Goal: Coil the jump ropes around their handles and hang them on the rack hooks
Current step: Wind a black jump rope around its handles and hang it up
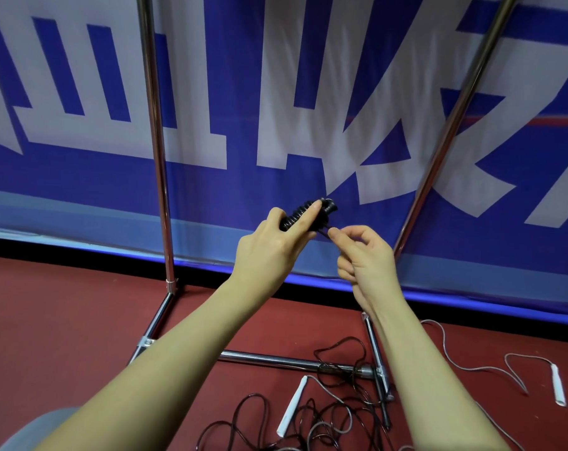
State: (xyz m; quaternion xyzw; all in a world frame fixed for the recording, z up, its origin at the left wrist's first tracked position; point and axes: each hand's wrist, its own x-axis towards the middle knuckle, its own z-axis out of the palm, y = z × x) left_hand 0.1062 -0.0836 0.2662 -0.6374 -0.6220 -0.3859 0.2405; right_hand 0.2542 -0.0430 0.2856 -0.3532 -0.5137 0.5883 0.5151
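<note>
Left hand grips the black jump-rope handle wound in thin black cord, up in front of the blue-and-white banner. Right hand pinches the loose cord tail just beside it. It looks light, springy and slick: clamp the coils, keep tension.

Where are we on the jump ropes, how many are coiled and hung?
None shows hung; the hooks are out of frame. In hand: the left hand grips the black handles, already wrapped in coils, while the right hand pinches the rope's loose end. Left: hang this one, then sort the black rope and the white-handled rope lying tangled on the floor by the rack base.
</note>
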